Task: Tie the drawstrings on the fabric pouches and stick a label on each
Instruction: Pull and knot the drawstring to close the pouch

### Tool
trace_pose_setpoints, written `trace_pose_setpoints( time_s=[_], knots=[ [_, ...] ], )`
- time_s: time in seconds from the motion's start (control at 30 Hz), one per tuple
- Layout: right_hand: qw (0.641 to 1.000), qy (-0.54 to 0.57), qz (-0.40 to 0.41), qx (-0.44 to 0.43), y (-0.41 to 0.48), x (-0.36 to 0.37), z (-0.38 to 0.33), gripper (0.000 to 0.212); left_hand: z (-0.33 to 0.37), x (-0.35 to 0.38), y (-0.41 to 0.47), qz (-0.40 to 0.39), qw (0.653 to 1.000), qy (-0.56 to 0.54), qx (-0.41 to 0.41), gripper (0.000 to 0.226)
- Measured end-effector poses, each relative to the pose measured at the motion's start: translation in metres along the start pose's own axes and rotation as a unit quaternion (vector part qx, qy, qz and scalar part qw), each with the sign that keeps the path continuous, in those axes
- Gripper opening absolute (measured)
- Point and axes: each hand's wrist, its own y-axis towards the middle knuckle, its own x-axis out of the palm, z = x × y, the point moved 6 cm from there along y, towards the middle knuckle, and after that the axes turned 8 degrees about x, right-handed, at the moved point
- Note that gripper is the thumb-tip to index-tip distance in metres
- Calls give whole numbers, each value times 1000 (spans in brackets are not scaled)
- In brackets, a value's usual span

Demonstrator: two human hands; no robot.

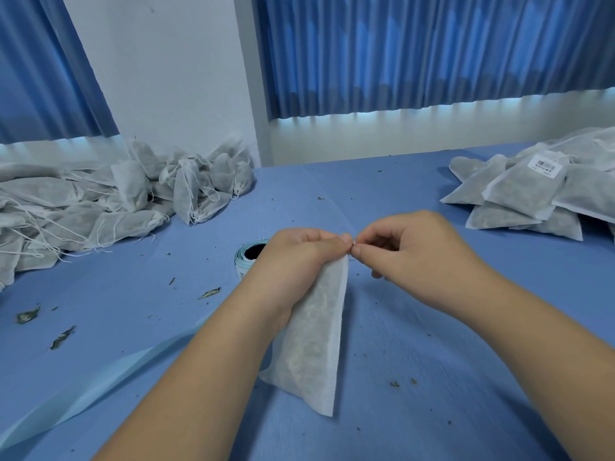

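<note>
Your right fingertips (358, 250) pinched the top corner of the pouch (316, 344) (any string there was too small to make out), touching your left fingertips (344, 239). Your right hand (409, 254) was curled. Your left hand (293, 257) gripped the pouch's upper part and held it upright over the near middle of the blue table (432, 361). The label roll (251, 257) sat just beyond that hand. Loose-stringed pouches (116, 201) lay heaped far left, and flat pouches (532, 194), one labelled, were stacked far right.
</note>
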Motion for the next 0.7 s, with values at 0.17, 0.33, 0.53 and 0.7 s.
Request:
trace_pose_setpoints(
  time_s=[0.17,0.33,0.53,0.7],
  knots=[
    [999,10,-6,39,2,-5,4,22,-2,-2,2,9,1000,4,1,22],
    [980,181,-7,81,6,-20,8,23,-7,-9,5,33,999,10,-9,23],
    [926,362,-67,82,5,-11,6,17,-9,-5,6,14,1000,14,-10,23],
    [865,472,-136,107,0,2,-1,7,-9,-2,6,11,1000,16,-1,22]
  ],
)
